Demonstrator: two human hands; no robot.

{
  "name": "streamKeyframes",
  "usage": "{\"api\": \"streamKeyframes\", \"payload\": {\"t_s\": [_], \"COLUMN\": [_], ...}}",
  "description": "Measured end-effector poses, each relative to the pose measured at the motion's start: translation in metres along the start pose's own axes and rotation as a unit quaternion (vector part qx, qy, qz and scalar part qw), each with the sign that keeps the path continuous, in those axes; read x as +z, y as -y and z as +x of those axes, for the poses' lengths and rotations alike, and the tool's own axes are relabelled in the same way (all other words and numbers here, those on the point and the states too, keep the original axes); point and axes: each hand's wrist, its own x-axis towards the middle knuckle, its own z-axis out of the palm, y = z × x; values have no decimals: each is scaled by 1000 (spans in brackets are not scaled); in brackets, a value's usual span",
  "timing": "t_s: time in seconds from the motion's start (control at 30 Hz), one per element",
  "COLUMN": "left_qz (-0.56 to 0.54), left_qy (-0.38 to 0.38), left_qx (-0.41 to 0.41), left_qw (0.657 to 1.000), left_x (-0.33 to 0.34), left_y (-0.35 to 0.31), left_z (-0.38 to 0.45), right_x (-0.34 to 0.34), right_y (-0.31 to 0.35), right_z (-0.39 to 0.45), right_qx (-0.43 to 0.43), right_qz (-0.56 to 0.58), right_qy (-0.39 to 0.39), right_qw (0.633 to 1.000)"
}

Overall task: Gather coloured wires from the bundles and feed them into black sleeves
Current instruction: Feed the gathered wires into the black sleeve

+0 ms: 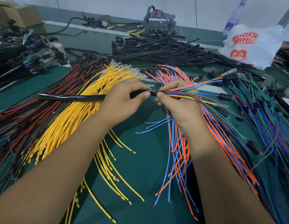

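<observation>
A workshop for wiring assembly, by every sign. A green bench (pixel 140 159) is spread with sorted bundles: yellow wires (pixel 72 113), red wires (pixel 35 104), orange-and-blue wires (pixel 181 151), green-and-blue wires (pixel 261 110). Behind lie a heap of black sleeves (pixel 156 47) and finished harnesses (pixel 27 54) (connectors already fitted). A cardboard box (pixel 22 15) and a plastic bag (pixel 247 44) stand along the plain wall.

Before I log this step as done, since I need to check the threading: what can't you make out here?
Head view only:
- How far the gathered wires reach inside the black sleeve: its wall and the left hand hide it.
- The sleeve's mouth: fingertips of the left hand and the right hand cover it.
- How many wires are held: too fine to count.
- The bottle: cut off by the top edge.
</observation>
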Motion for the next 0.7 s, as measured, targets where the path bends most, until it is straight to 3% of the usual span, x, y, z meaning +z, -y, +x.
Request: {"api": "streamKeyframes", "payload": {"t_s": [0.2, 0.4, 0.7], "left_qz": [-65, -105, -191], "left_qy": [-31, -43, 19], "left_qx": [-45, -76, -108], "left_qw": [996, 991, 976], "left_x": [2, 4, -3], "left_y": [-10, -12, -8], "left_z": [-1, -1, 2], "right_x": [4, 8, 12], "right_y": [0, 4, 7], "right_z": [-1, -3, -5], "right_qx": [-34, 26, 60], "right_qz": [-81, 112, 205], "right_qy": [-24, 36, 51], "right_qw": [996, 993, 976]}}
